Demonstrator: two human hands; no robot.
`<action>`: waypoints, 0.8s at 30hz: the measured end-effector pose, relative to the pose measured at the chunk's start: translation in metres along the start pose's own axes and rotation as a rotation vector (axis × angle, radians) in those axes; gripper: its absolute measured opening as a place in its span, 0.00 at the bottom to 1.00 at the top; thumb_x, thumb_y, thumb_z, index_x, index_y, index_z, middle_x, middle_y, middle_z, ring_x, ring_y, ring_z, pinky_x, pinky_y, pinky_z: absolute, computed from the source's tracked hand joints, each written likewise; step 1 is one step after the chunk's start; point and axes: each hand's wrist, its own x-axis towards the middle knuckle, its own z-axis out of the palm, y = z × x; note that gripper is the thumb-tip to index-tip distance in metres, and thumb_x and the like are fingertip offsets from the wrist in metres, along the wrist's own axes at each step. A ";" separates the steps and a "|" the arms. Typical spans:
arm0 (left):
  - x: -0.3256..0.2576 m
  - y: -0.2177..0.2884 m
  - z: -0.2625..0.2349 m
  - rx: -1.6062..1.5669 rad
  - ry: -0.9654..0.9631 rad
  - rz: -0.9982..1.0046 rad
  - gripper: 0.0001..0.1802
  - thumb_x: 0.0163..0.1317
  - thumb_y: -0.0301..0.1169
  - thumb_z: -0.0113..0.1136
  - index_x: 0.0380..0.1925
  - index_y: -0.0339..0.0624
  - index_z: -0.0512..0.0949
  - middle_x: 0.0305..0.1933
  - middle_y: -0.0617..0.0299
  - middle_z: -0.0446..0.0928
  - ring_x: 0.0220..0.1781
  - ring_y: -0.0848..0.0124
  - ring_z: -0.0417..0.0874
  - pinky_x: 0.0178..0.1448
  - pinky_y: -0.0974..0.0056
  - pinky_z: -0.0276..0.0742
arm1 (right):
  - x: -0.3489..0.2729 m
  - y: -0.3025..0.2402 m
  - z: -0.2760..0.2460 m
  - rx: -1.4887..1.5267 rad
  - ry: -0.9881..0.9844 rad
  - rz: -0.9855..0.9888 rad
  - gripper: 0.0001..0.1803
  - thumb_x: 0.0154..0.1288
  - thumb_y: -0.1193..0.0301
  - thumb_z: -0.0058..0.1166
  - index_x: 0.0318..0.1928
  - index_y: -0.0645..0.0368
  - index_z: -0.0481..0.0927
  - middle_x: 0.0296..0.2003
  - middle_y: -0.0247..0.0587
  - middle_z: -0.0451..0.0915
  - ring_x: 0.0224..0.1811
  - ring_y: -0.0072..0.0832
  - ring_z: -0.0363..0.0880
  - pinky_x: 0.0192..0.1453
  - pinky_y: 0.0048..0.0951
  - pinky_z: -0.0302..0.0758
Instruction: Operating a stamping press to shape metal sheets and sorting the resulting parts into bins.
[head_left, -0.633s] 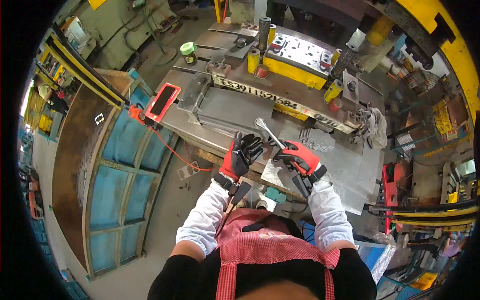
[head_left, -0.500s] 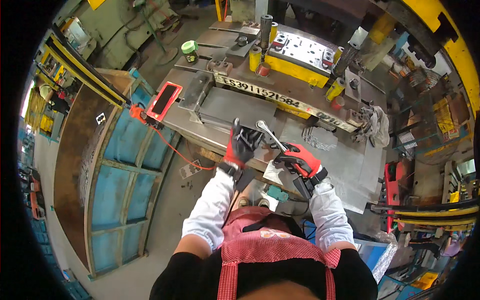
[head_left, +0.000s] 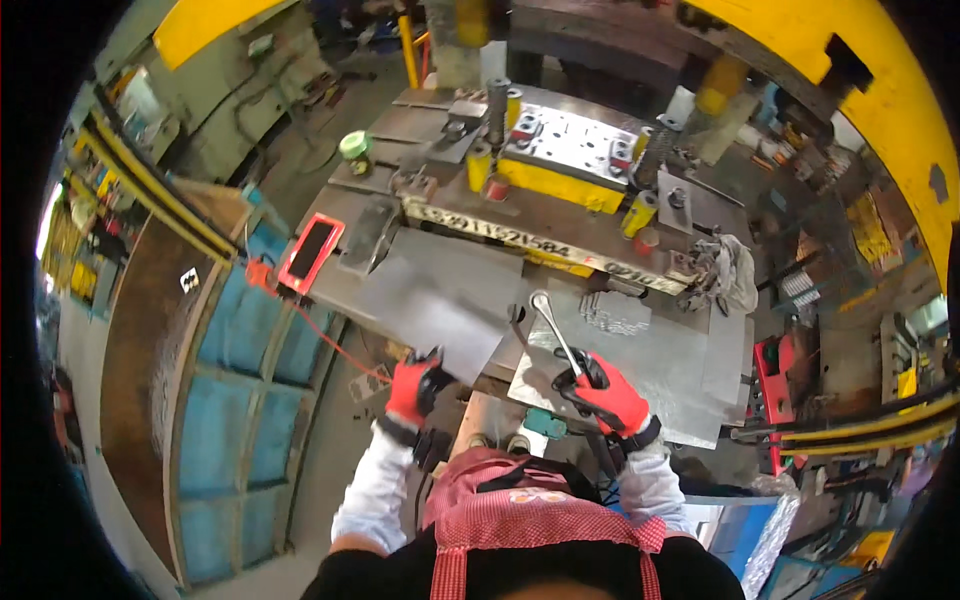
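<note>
Pinching a metal sheet [head_left: 455, 325] while holding a ring-ended tool [head_left: 557, 330]

The left hand [head_left: 418, 390], gloved in red and black, is closed at the sheet's near edge, fingers bent in around it. The sheet slants across the left part of the tabletop [head_left: 338, 293], its near corner jutting past the front edge (blur hides how much of it is lifted). The right hand [head_left: 605, 395], gloved alike, is curled around the lower end of the steel-coloured tool, whose ring points up and away. Large flat plates [head_left: 590, 365] lie just beyond that hand. Farther back sits a yellow die block [head_left: 565, 176]; a red-framed phone [head_left: 311, 250] lies to the left, near a green-lidded jar [head_left: 355, 150], and a crumpled grey cloth [head_left: 735, 275] to the right.
</note>
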 end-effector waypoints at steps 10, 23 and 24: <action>-0.022 0.025 -0.041 -0.589 -0.044 -0.491 0.11 0.63 0.29 0.48 0.43 0.42 0.77 0.34 0.53 0.80 0.35 0.58 0.80 0.42 0.56 0.73 | 0.018 0.006 0.002 -0.170 -0.312 0.015 0.33 0.54 0.71 0.55 0.62 0.59 0.61 0.35 0.31 0.74 0.34 0.15 0.68 0.36 0.19 0.68; 0.114 0.031 -0.087 -0.624 -0.249 -0.193 0.17 0.57 0.30 0.56 0.48 0.41 0.74 0.40 0.54 0.78 0.42 0.61 0.78 0.50 0.59 0.71 | -0.018 -0.018 0.000 0.139 -0.101 -0.074 0.34 0.52 0.75 0.55 0.61 0.62 0.61 0.33 0.31 0.74 0.31 0.16 0.68 0.36 0.19 0.68; 0.140 0.009 -0.076 -0.223 -0.152 0.298 0.17 0.58 0.31 0.54 0.49 0.45 0.74 0.40 0.49 0.78 0.41 0.53 0.79 0.54 0.54 0.69 | -0.023 -0.023 -0.002 0.168 0.012 -0.078 0.34 0.50 0.75 0.53 0.61 0.63 0.62 0.30 0.29 0.71 0.28 0.14 0.66 0.34 0.17 0.67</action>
